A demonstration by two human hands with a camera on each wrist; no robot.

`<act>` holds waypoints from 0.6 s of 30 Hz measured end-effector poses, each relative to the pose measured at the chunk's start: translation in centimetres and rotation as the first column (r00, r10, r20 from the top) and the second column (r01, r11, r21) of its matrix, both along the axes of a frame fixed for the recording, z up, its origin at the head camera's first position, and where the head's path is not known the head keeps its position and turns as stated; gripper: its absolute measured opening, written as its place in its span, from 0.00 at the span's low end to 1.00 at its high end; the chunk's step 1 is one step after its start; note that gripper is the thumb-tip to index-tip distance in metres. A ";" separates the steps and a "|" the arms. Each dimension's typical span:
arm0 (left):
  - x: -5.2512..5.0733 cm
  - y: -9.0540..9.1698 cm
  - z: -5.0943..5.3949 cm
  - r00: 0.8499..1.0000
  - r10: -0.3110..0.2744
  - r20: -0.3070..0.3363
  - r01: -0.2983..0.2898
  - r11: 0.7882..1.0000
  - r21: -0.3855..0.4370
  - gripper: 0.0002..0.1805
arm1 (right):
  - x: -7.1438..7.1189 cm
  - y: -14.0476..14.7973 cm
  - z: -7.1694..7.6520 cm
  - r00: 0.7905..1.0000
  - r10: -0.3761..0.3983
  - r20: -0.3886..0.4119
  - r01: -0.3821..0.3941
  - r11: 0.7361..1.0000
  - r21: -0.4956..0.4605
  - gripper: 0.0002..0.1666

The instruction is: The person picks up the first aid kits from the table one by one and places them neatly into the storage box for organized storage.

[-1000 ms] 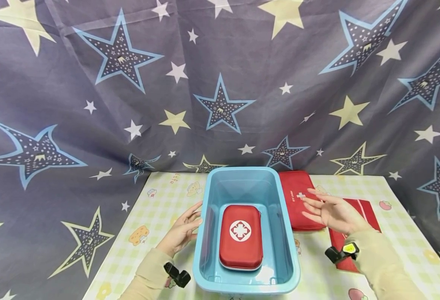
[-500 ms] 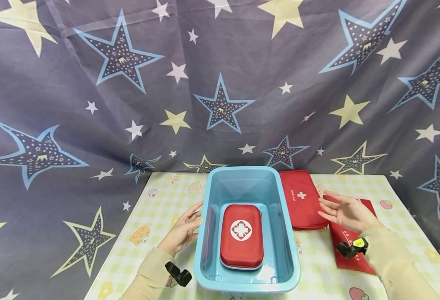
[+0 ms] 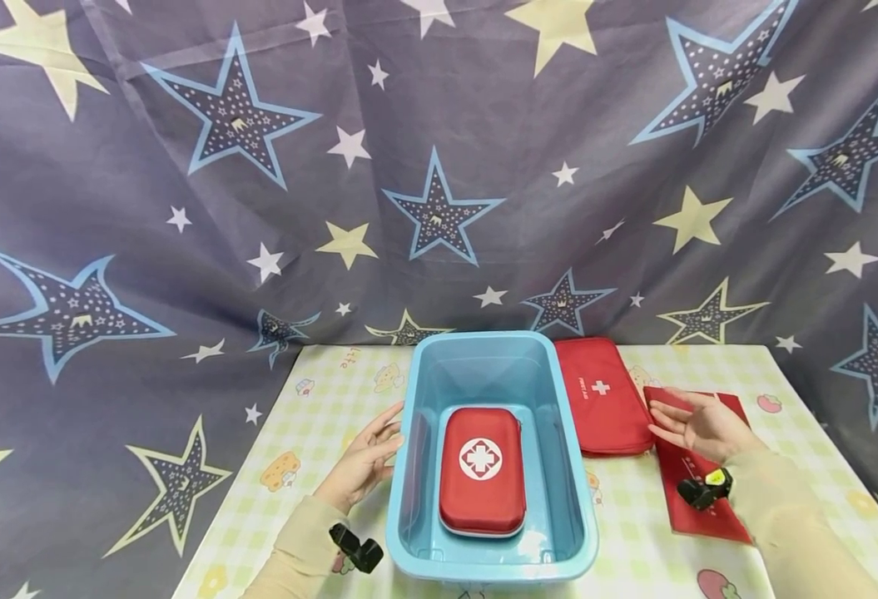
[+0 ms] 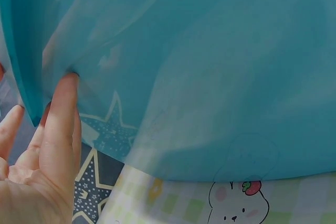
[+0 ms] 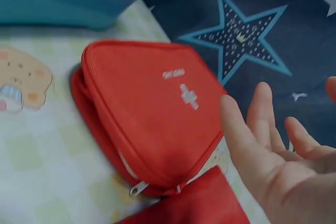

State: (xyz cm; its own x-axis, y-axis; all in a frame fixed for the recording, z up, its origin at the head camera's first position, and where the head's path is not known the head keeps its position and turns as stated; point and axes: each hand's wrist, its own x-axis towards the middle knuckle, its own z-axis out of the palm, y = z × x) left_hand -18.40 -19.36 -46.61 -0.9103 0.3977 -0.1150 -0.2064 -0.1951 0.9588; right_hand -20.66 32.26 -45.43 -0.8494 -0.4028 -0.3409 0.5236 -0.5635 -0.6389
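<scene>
A light blue plastic bin [image 3: 498,572] stands mid-table, and in it lies a red hard case [image 3: 482,503] with a white cross emblem. My left hand [image 3: 359,466] is at the bin's left side; in the left wrist view one extended fingertip [image 4: 71,80] touches the bin's outer wall. To the right of the bin lies a red zippered first aid pouch [image 3: 605,412]. My right hand [image 3: 708,426], fingers loosely spread and holding nothing, hovers over a flat red booklet-like item [image 3: 708,524]. Its fingertips are near the pouch's right edge; contact is unclear.
A green checked tablecloth [image 3: 334,424] with cartoon prints covers the table. Behind hangs a dark star-patterned cloth [image 3: 506,108]. Small black devices sit on the left wrist [image 3: 354,547] and right wrist [image 3: 701,491].
My right hand has moved right, from over the first aid pouch to over the flat red item. My left hand stays by the bin.
</scene>
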 end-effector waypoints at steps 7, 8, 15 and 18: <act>0.2 -0.2 -0.2 1.000 0.003 0.015 -0.004 1.000 0.011 0.33 | -0.7 -0.5 -0.7 0.999 -0.034 0.007 0.032 0.988 0.149 0.12; 0.2 -0.2 -0.2 1.000 0.005 0.014 -0.005 1.000 0.011 0.33 | -0.8 -0.5 -0.9 1.000 -0.029 0.000 0.028 0.985 0.172 0.10; 0.2 -0.2 0.1 1.000 0.007 -0.007 -0.007 1.000 0.018 0.33 | -1.9 -1.2 -2.4 0.999 -0.007 -0.040 0.022 0.931 0.363 0.23; 0.2 -0.1 0.2 1.000 -0.008 -0.011 0.009 1.000 0.019 0.34 | -2.0 -1.4 -3.0 0.997 -0.011 -0.072 0.039 0.912 0.408 0.28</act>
